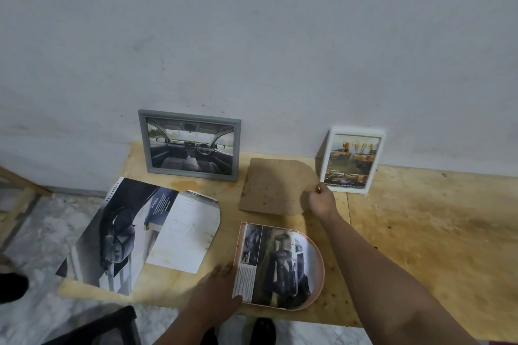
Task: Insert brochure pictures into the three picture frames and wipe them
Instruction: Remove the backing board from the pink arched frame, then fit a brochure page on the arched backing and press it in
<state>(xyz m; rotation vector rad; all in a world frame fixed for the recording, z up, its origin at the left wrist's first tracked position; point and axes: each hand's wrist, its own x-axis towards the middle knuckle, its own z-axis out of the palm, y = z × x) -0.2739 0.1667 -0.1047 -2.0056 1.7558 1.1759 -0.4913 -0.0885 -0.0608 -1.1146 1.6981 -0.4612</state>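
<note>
Brochure (pixel 117 235) edge reads "DOUBLE CAB"; other print illegible.

Left hand (pixel 221 286) flat, right hand (pixel 319 202) pinching.

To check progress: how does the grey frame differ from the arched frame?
The grey frame stands upright against the wall; the arched frame lies flat on the table. The grey one is rectangular; the arched one has one rounded end. Both hold a car picture.

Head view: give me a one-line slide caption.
Right hand grips backing board; left hand steadies arched frame; two filled frames lean on wall.
</note>
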